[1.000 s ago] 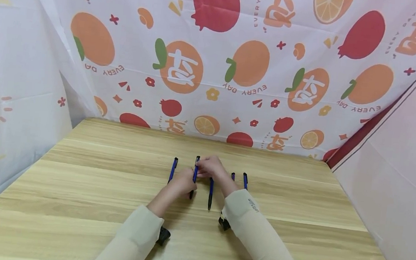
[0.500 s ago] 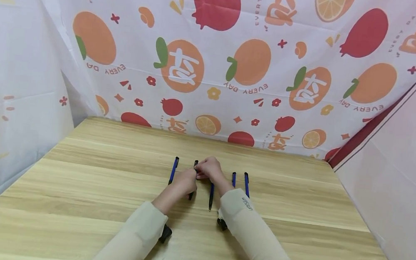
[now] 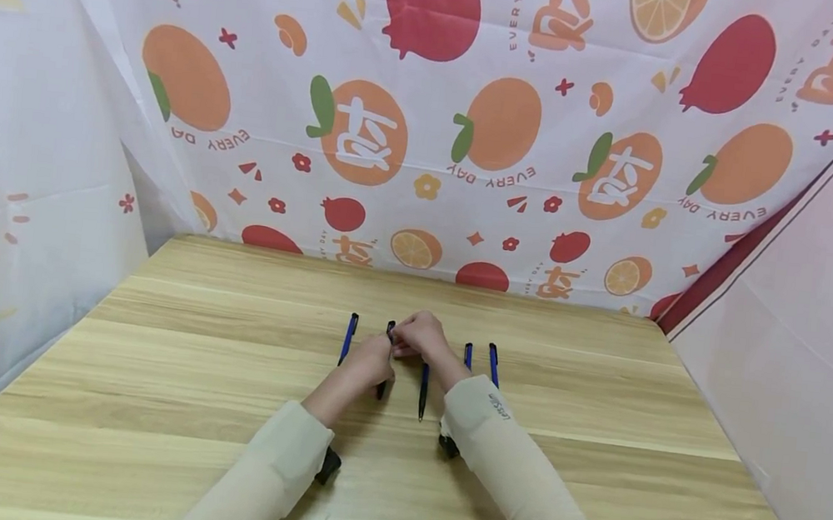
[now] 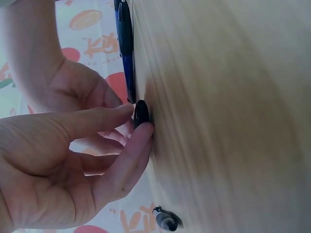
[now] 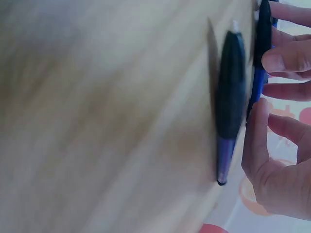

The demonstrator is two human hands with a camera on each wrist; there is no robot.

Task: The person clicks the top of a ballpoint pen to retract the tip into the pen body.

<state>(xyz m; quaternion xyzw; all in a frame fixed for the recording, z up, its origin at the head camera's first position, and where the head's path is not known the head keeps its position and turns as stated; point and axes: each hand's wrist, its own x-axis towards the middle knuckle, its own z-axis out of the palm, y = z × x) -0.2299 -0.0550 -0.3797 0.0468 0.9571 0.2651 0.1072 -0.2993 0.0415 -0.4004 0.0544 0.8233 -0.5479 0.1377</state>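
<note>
In the head view a blue-and-black ballpoint pen (image 3: 391,325) lies between both hands near the middle of the table. My left hand (image 3: 367,362) pinches its black grip (image 5: 263,34) between thumb and fingers, as the right wrist view shows. At the pen's far end, my right hand (image 3: 420,337) holds the clip end with its fingertips. The left wrist view looks almost along this pen (image 4: 141,112), close to the wood. Just right of it lies another pen (image 3: 423,395), tip toward me, its upper part hidden by the right hand.
A similar pen (image 3: 349,337) lies to the left, partly behind the left hand. Two more pens, a nearer one (image 3: 468,355) and an outer one (image 3: 493,364), lie right of the right forearm. Printed cloth (image 3: 422,202) hangs behind the wooden table (image 3: 184,405).
The held pen's clip end has come down and slightly toward me and left, with the right fingertips following it. Both hands have otherwise barely moved, and the other pens lie as before.
</note>
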